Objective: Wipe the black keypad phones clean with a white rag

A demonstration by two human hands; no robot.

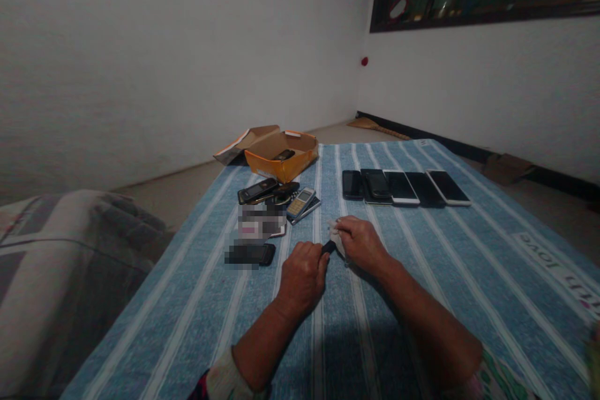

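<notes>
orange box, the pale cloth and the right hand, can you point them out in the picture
Orange box point(282, 169): head view, on its outer wall.
Pale cloth point(339, 249): head view, on its visible lower part.
Right hand point(362, 242): head view, on its back.

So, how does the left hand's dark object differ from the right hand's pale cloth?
Colour: the dark object is blackish; the pale cloth is whitish. Shape: the object looks firm; the cloth looks soft and bunched. Hold: the left hand grips the object; the right hand pinches the cloth. Both are partly hidden by the hands.
</notes>
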